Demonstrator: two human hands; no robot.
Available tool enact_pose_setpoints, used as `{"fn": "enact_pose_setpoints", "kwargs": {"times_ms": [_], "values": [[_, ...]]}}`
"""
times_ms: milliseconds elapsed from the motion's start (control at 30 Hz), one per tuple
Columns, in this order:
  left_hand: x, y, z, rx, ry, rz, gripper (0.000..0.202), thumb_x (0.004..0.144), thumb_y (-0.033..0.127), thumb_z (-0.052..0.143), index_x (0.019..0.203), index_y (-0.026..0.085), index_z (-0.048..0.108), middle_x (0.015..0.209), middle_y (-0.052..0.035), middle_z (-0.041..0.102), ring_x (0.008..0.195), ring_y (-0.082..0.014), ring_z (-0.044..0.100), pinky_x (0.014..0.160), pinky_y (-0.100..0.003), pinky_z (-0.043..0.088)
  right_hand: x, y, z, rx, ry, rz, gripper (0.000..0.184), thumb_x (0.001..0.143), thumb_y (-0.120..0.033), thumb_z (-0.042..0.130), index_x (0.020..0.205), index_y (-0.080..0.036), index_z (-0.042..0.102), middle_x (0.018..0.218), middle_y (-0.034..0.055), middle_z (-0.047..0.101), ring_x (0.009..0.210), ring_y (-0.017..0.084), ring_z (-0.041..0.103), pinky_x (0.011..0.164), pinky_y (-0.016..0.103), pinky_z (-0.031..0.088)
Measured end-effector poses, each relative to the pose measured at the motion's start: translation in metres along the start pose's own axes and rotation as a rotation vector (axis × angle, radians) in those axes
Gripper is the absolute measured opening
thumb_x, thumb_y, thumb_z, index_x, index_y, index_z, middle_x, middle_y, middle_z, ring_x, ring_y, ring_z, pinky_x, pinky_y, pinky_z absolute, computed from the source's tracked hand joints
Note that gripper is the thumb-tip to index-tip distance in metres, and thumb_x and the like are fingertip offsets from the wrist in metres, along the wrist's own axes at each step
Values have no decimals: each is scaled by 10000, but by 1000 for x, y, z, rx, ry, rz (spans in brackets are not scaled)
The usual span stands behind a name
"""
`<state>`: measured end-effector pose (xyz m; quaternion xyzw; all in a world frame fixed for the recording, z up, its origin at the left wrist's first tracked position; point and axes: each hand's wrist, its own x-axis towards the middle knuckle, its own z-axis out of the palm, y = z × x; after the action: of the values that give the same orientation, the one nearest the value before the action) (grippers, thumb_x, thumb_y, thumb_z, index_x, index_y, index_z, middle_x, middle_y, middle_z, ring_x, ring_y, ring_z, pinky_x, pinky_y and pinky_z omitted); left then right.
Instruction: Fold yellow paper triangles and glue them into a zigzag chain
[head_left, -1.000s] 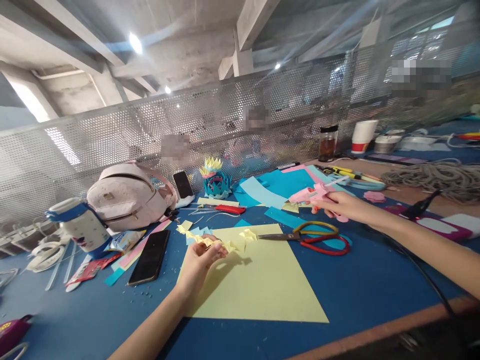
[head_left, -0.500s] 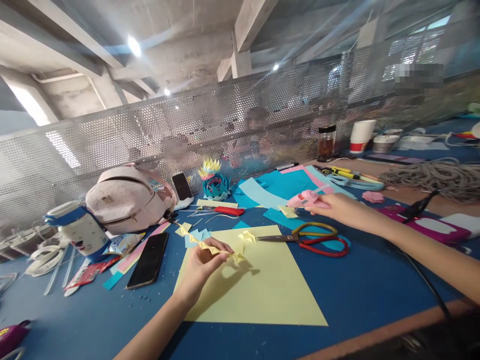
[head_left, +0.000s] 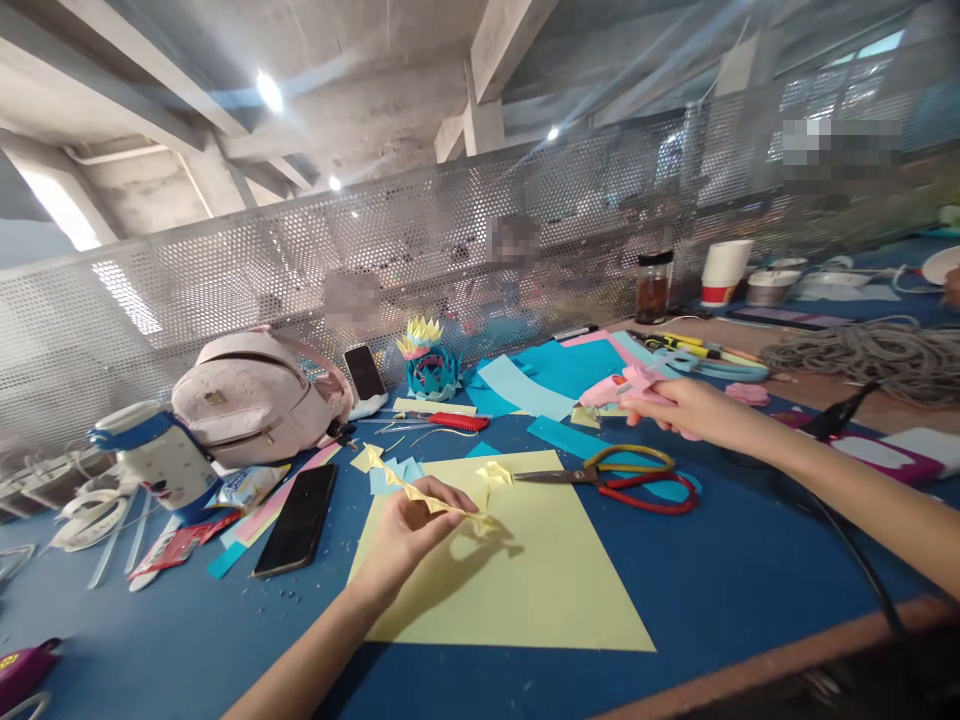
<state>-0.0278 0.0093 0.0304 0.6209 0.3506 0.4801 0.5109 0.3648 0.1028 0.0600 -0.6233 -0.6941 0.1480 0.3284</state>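
My left hand [head_left: 420,525] pinches a folded yellow paper strip [head_left: 397,482] with pointed edges, held above a sheet of yellow paper [head_left: 555,590]. My right hand [head_left: 675,405] is wrapped round a pink glue gun [head_left: 619,388], its nozzle pointing left over a small yellow paper scrap [head_left: 585,416]. A loose folded yellow piece [head_left: 495,473] lies at the top of the sheet. Beside it the tip of a pair of scissors [head_left: 637,478] with yellow and red handles rests on the sheet. Behind stands a folded paper ornament [head_left: 431,368] in blue, pink and yellow.
A black phone [head_left: 296,520], a blue and white bottle [head_left: 161,465] and a pink backpack [head_left: 251,395] are on the left. A red-handled cutter [head_left: 457,422] and blue paper sheets [head_left: 559,365] lie behind. At right are pliers [head_left: 705,350] and a coil of grey cord [head_left: 862,355].
My right hand has raised the glue gun slightly and moved it a little right. The yellow strip in my left hand has tilted and shifted slightly.
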Motion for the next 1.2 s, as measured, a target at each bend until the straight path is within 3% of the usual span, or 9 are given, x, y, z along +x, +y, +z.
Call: {"fn": "enact_pose_setpoints", "kwargs": {"times_ms": [100,267,367,500,633,800,1033,1200], "values": [[6,18,14,152,-162,71,120,912,313,677,889,195,677,1006,-106,761,1019,-266,698,950,-359,490,0,-2,-6,-28,-170,45,612,857,-721,525,807,-138,705,806,108,659,637,182,545,532,275,355],[40,37,51,325,-368,277,187,977,283,514,971,212,687,1066,-100,756,993,-272,710,894,-357,516,-2,-12,-10,1,-211,50,592,882,-689,503,818,-136,705,652,38,535,568,154,480,498,265,315],[72,25,71,648,-427,413,221,944,252,503,994,208,714,1061,-94,744,1012,-280,654,917,-358,464,-2,-16,-10,36,-244,42,585,894,-653,505,800,-117,719,610,14,495,490,114,417,474,260,277],[113,-3,87,807,-454,401,181,914,224,504,935,200,682,935,-80,711,968,-276,596,899,-376,412,1,-12,-7,95,-270,12,564,879,-618,569,756,-95,738,560,32,514,515,132,465,485,253,301],[138,-22,92,953,-486,374,124,907,219,501,895,215,625,896,-51,666,963,-263,565,902,-382,391,4,-3,-3,162,-289,8,563,884,-617,564,739,-100,735,534,28,521,500,126,458,478,251,303],[142,-28,96,1125,-536,370,115,922,217,481,930,195,594,872,-74,609,968,-280,547,898,-405,381,8,8,2,230,-307,23,590,879,-652,541,812,-98,732,621,54,594,545,126,481,494,242,334],[130,-25,107,1280,-624,382,187,932,202,432,1048,155,571,893,-106,613,1003,-296,537,892,-412,392,20,27,8,233,-329,71,850,720,-899,496,806,-82,713,542,28,508,462,107,390,416,234,267],[130,-23,109,1336,-634,368,251,933,194,414,1143,149,544,977,-115,638,1053,-285,526,912,-400,388,25,36,9,233,-344,76,873,700,-913,501,814,-74,711,560,42,523,492,123,442,445,237,295]]}}
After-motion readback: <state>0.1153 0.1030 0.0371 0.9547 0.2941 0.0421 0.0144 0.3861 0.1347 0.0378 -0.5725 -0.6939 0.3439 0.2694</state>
